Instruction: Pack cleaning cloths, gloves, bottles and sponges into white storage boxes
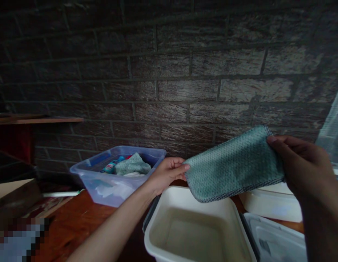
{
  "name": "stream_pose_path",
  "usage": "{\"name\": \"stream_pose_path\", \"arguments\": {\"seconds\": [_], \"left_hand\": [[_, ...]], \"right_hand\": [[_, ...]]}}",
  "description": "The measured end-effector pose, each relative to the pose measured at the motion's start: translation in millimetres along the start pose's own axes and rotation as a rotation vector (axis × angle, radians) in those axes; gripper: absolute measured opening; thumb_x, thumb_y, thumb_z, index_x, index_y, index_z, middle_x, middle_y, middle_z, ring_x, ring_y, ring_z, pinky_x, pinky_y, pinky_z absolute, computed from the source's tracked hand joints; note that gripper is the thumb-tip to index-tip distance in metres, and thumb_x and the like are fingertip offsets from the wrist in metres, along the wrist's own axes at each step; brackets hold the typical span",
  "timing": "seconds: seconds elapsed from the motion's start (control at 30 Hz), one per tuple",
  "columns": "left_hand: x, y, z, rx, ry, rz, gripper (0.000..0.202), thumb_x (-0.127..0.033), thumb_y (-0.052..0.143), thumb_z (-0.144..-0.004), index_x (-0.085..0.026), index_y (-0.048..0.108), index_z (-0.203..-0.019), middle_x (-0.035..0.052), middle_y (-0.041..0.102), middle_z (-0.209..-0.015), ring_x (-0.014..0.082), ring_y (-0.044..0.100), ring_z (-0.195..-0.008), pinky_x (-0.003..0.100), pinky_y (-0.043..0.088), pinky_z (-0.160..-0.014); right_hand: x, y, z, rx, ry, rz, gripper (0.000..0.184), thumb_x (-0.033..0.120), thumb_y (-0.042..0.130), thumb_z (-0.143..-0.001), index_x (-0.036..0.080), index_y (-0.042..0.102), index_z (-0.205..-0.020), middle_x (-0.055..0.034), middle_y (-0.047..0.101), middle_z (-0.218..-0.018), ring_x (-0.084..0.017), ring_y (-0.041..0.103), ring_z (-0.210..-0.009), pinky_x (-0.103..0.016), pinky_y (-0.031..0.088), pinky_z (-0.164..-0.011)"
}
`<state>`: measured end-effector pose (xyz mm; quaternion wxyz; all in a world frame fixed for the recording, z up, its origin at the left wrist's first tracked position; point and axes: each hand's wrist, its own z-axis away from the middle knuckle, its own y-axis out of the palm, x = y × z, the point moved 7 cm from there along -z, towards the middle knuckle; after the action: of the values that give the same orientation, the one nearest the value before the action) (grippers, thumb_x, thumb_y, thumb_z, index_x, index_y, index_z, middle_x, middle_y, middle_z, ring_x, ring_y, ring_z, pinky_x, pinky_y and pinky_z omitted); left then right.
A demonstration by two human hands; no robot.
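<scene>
A green textured cleaning cloth with a black-and-white checked edge is stretched out between my two hands. My left hand pinches its left edge between thumb and fingers. At the opposite end, my right hand grips the cloth near the upper right corner. The cloth hangs tilted, its right side higher, above the back rim of an open cream plastic tub. Nothing solid shows inside the tub, though its front is cut off by the frame.
A clear plastic bin at left holds another green cloth, a bottle and white material. Right of the tub lie a translucent lid and a pale container. Behind stands a brick wall; a wooden shelf juts out left.
</scene>
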<state>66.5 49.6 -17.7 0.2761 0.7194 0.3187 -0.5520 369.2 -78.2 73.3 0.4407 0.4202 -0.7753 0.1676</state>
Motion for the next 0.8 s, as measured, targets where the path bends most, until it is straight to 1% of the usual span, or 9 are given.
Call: {"name": "stream_pose_path", "arguments": {"seconds": [0.07, 0.13, 0.2, 0.27, 0.4, 0.5, 0.63, 0.8], "left_hand": [[-5.5, -6.3, -1.2, -0.069, 0.080, -0.111, 0.029, -0.040, 0.070, -0.090, -0.012, 0.068, -0.086, 0.0019, 0.066, -0.077, 0.0111, 0.059, -0.069, 0.024, 0.046, -0.069], [-13.3, -9.8, -0.2, -0.135, 0.164, -0.273, 0.034, -0.043, 0.067, -0.092, -0.013, 0.066, -0.076, -0.0019, 0.058, -0.066, 0.0090, 0.052, -0.062, 0.021, 0.038, -0.061], [-20.1, -10.0, 1.7, -0.172, 0.224, -0.390, 0.037, -0.044, 0.065, -0.093, -0.013, 0.065, -0.072, -0.0036, 0.052, -0.062, 0.0089, 0.047, -0.059, 0.021, 0.033, -0.057], [-23.3, -9.0, 2.5, -0.174, 0.239, -0.425, 0.037, -0.045, 0.063, -0.093, -0.014, 0.064, -0.072, -0.0038, 0.051, -0.062, 0.0097, 0.046, -0.059, 0.022, 0.032, -0.056], [-23.7, -11.2, 1.6, -0.175, 0.226, -0.392, 0.036, -0.044, 0.063, -0.093, -0.014, 0.067, -0.074, -0.0015, 0.059, -0.067, 0.0105, 0.048, -0.060, 0.023, 0.035, -0.058], [-22.5, -14.0, 0.2, -0.178, 0.222, -0.350, 0.033, -0.042, 0.064, -0.092, -0.013, 0.071, -0.078, 0.0007, 0.066, -0.073, 0.0106, 0.051, -0.063, 0.023, 0.037, -0.060], [-21.4, -15.9, -0.7, -0.190, 0.220, -0.302, 0.029, -0.039, 0.068, -0.089, -0.014, 0.072, -0.075, 0.0009, 0.067, -0.069, 0.0106, 0.053, -0.063, 0.022, 0.039, -0.061], [-16.1, -20.1, -3.3, -0.212, 0.184, -0.185, 0.019, -0.033, 0.074, -0.082, -0.014, 0.075, -0.086, -0.0009, 0.065, -0.069, 0.0087, 0.052, -0.060, 0.021, 0.038, -0.059]], "right_hand": [[-0.7, -0.6, 0.3, -0.018, 0.002, 0.002, 0.024, 0.041, 0.081, -0.079, 0.019, 0.076, -0.086, 0.0006, 0.064, -0.069, -0.009, 0.057, -0.054, -0.016, 0.043, -0.045], [-1.4, -0.2, 0.4, -0.021, 0.009, 0.001, 0.025, 0.042, 0.082, -0.078, 0.019, 0.077, -0.087, 0.0004, 0.065, -0.071, -0.009, 0.058, -0.054, -0.016, 0.044, -0.045], [-2.0, 1.0, 0.6, -0.011, 0.025, 0.000, 0.026, 0.043, 0.082, -0.078, 0.019, 0.077, -0.087, -0.0002, 0.066, -0.072, -0.010, 0.059, -0.055, -0.016, 0.045, -0.046], [-1.5, 2.4, 1.2, 0.003, 0.033, 0.001, 0.027, 0.043, 0.082, -0.078, 0.018, 0.077, -0.087, -0.0006, 0.066, -0.072, -0.011, 0.060, -0.056, -0.016, 0.046, -0.045], [0.3, 1.0, 2.9, -0.012, 0.021, 0.009, 0.025, 0.041, 0.083, -0.077, 0.018, 0.077, -0.086, 0.0001, 0.065, -0.069, -0.011, 0.059, -0.055, -0.015, 0.045, -0.045], [-2.9, -1.1, 3.8, -0.018, 0.034, 0.018, 0.027, 0.042, 0.084, -0.075, 0.019, 0.077, -0.087, -0.0007, 0.068, -0.073, -0.012, 0.060, -0.059, -0.016, 0.047, -0.049], [-3.2, -4.9, 4.6, -0.067, 0.002, 0.091, 0.028, 0.043, 0.084, -0.075, 0.022, 0.078, -0.093, 0.0002, 0.071, -0.078, -0.011, 0.062, -0.063, -0.015, 0.047, -0.052], [2.2, -1.9, 7.9, -0.098, -0.031, 0.121, 0.020, 0.041, 0.083, -0.074, 0.024, 0.079, -0.085, 0.0010, 0.070, -0.073, -0.012, 0.060, -0.062, -0.018, 0.046, -0.053]]}}
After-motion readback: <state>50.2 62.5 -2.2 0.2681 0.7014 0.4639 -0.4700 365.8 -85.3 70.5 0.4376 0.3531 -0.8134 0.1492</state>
